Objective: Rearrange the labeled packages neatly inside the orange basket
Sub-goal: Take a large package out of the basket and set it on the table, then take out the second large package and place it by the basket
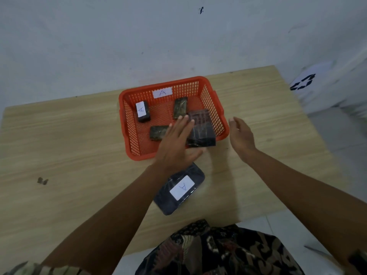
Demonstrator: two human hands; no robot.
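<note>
An orange basket (pixel 210 92) marked "A" on its far wall stands on the wooden table. Inside lie a small dark package with an "A" label (pixel 142 111), two small unlabelled-side packages (pixel 180 107) (pixel 158 132), and a large dark wrapped package (pixel 201 128) leaning over the near right rim. My left hand (pixel 176 143) hovers flat over the basket's near edge, fingertips touching that large package, fingers apart. To the right of the basket, my right hand (pixel 241 134) is open in the air and holds nothing. A large dark package with an "A" label (pixel 179 188) lies on the table under my left forearm.
The table (pixel 69 155) ends at a pale wall behind the basket. A small dark stain (pixel 42 181) marks the table at left. A sheet with black marks (pixel 303 82) lies beyond the table's right corner. Patterned clothing (pixel 214 249) fills the bottom.
</note>
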